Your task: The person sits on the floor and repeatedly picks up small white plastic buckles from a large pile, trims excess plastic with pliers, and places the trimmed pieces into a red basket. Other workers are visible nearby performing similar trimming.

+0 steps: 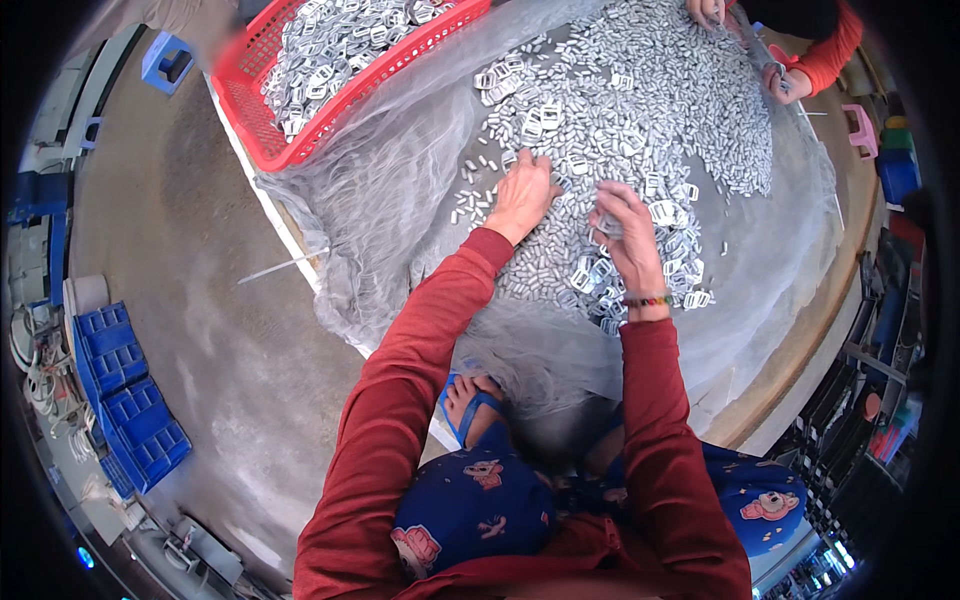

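A heap of small silver cylindrical pellets (545,262) lies spread before me, mixed with flat silver frame-shaped buckles (541,120). My left hand (524,196) reaches into the heap with bent fingers, their tips down among pellets and buckles; what they pinch, if anything, is hidden. Close by on the right, my right hand (630,235) is curled, palm turned inward, around what look like silver buckles. Beneath and beside that hand, more buckles (592,272) lie in a loose cluster.
Translucent mesh sheeting (400,190) lies under the heap. A red plastic basket (283,155) full of buckles stands at far left. Another person's hand (790,84) works at far right. Small stools (167,62) and blue compartment trays (130,385) stand on the floor.
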`<action>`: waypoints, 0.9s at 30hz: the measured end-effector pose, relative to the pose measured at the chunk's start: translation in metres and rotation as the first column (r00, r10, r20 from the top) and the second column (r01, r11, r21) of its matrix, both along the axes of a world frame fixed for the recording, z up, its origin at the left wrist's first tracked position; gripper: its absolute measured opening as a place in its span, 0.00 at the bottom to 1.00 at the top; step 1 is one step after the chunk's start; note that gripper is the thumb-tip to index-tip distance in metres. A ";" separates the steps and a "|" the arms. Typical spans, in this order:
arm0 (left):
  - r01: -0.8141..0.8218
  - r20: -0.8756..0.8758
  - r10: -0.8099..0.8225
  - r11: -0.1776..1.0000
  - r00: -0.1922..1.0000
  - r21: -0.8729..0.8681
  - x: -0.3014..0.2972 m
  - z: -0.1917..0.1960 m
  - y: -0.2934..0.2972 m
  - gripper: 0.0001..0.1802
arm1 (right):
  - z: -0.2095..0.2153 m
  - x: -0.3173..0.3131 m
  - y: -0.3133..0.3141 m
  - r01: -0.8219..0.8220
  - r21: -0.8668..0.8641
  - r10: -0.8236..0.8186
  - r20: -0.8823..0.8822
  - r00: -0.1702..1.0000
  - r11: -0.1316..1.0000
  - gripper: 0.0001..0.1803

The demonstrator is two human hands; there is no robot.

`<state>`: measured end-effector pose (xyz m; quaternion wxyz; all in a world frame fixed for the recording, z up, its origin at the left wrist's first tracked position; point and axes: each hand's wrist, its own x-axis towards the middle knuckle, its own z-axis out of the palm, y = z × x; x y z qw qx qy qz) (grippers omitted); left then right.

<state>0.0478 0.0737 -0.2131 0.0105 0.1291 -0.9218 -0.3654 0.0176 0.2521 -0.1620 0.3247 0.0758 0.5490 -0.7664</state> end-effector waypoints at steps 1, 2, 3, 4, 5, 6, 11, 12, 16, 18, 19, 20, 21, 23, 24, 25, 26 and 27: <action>0.007 0.010 -0.007 1.000 1.000 0.025 0.000 0.000 0.001 0.17 | 0.000 -0.011 -0.004 -0.107 0.263 0.156 -0.172 0.973 0.959 0.18; 0.018 0.017 -0.019 0.998 1.000 0.055 0.002 0.002 0.001 0.17 | -0.002 -0.022 -0.009 -0.160 0.474 0.347 -0.337 0.875 0.866 0.21; 0.047 -0.094 -0.032 0.985 0.995 0.167 0.006 0.005 -0.004 0.15 | -0.006 -0.030 -0.016 0.027 0.776 0.594 -0.504 0.626 0.630 0.24; 0.118 -0.176 -0.091 0.981 0.980 0.153 0.009 0.010 -0.013 0.10 | -0.012 -0.036 -0.025 0.337 0.851 0.822 -0.499 0.275 0.404 0.27; 0.039 -0.071 0.007 0.776 0.997 0.630 0.015 0.015 -0.021 0.08 | -0.016 -0.042 -0.031 0.315 0.915 0.889 -0.347 0.299 0.252 0.24; -0.088 0.079 0.042 0.376 0.996 0.922 0.022 0.021 -0.030 0.06 | -0.020 -0.047 -0.036 0.328 0.916 0.903 -0.327 0.281 0.229 0.21; -0.119 0.077 0.166 0.259 0.983 0.959 0.026 0.039 -0.071 0.11 | -0.034 -0.042 -0.051 0.309 0.919 0.923 -0.318 0.217 0.245 0.07; -0.164 0.106 0.153 0.443 0.983 0.881 0.018 0.038 -0.076 0.11 | -0.035 -0.034 -0.048 0.301 0.917 0.922 -0.331 0.203 0.263 0.06; -0.183 0.002 0.186 0.965 0.983 0.187 -0.026 0.017 -0.069 0.17 | -0.040 0.013 -0.038 0.175 0.945 0.918 -0.314 0.244 0.276 0.11; -0.146 0.030 0.146 0.989 0.989 -0.002 -0.038 0.007 -0.060 0.17 | -0.040 0.026 -0.031 0.157 0.940 0.904 -0.336 0.264 0.304 0.11; -0.138 -0.008 0.138 0.990 0.990 0.012 -0.039 0.004 -0.057 0.13 | -0.039 0.029 -0.028 0.153 0.929 0.890 -0.368 0.270 0.337 0.11; -0.152 -0.061 0.161 0.979 0.985 0.136 -0.038 0.002 -0.056 0.12 | -0.037 0.030 -0.025 0.122 0.886 0.806 -0.458 0.375 0.447 0.11; -0.145 -0.033 0.159 0.951 0.987 0.272 -0.034 0.003 -0.055 0.11 | -0.033 0.028 -0.021 0.113 0.814 0.691 -0.549 0.471 0.569 0.11; -0.121 0.070 0.130 0.449 0.989 0.885 -0.016 0.008 -0.059 0.06 | -0.024 0.026 -0.015 0.116 0.574 0.280 -0.553 0.785 0.810 0.10; -0.120 0.087 0.143 0.245 0.986 0.962 -0.004 0.012 -0.058 0.06 | -0.013 0.020 -0.003 -0.044 0.565 0.138 -0.124 0.983 0.824 0.10; -0.112 0.106 0.151 0.031 0.983 0.993 0.010 0.016 -0.057 0.07 | -0.006 0.020 -0.001 0.023 0.453 0.035 -0.118 0.992 0.891 0.08; -0.049 0.081 0.153 -0.202 0.985 0.978 0.023 0.020 -0.053 0.10 | 0.001 0.020 0.000 0.114 0.360 -0.081 -0.105 0.991 0.926 0.06; -0.059 0.087 0.113 -0.234 0.990 0.971 0.034 0.023 -0.048 0.14 | 0.008 0.021 -0.002 0.109 0.337 -0.047 -0.188 0.981 0.935 0.06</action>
